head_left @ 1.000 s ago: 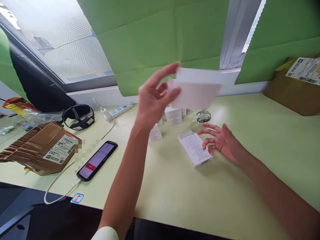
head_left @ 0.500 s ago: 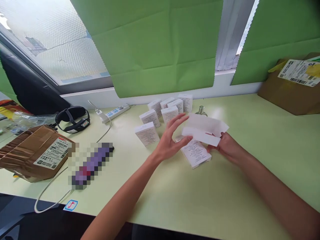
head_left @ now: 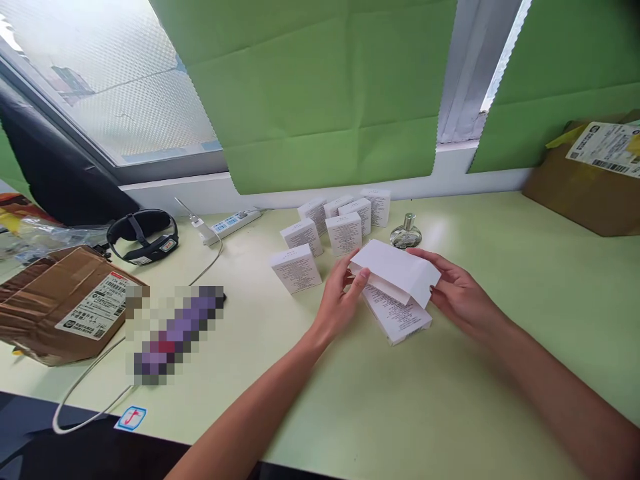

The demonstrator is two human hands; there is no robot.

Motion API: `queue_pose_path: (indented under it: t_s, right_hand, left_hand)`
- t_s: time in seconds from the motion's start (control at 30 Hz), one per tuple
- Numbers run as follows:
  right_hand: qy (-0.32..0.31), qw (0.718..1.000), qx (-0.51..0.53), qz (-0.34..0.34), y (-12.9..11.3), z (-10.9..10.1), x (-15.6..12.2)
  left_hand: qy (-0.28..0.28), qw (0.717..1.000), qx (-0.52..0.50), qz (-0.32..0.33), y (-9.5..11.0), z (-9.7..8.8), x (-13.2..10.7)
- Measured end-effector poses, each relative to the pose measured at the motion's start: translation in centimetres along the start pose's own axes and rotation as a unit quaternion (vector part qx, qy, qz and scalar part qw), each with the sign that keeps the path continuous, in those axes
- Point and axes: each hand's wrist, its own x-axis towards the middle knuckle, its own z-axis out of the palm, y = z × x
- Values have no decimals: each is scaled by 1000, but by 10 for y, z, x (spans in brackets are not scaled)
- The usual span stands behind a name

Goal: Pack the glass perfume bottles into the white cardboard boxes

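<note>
My left hand [head_left: 341, 300] and my right hand [head_left: 457, 293] together hold a folded white card [head_left: 396, 270] by its two ends, just above the table. Under the card lies a flat white box [head_left: 400, 317] with small print on its face. Behind them stand several small white boxes [head_left: 345, 233] in a cluster, one more white box [head_left: 295, 268] a little to the left. A small glass perfume bottle [head_left: 405, 233] stands just beyond the card.
A pale green table [head_left: 390, 400] runs under a window with green paper sheets. On the left lie a brown parcel [head_left: 65, 307], a black strap device [head_left: 143, 237], a white power strip [head_left: 233, 223], a cable and a blurred phone [head_left: 177, 333]. A cardboard box [head_left: 590, 180] sits far right.
My left hand brought the white card down from high in the air. My right hand rose from the flat box and took the card's other end.
</note>
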Motion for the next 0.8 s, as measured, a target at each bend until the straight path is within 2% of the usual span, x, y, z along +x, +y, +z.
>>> queue_pose_path:
  t_s: [0.17, 0.33, 0.57, 0.8]
  right_hand:
    - [-51, 996, 71, 17, -4, -5, 1]
    - [-18, 1000, 10, 24, -3, -3, -1]
    - [-52, 998, -27, 2, -1, 5, -4]
    - [-73, 992, -91, 42, -13, 14, -12]
  left_hand:
    - [3, 999, -19, 49, -1, -1, 1]
    - [-16, 997, -6, 72, -1, -1, -1]
    - [-39, 988, 23, 144, 5, -3, -7]
    - [-32, 994, 6, 108, 3, -3, -5]
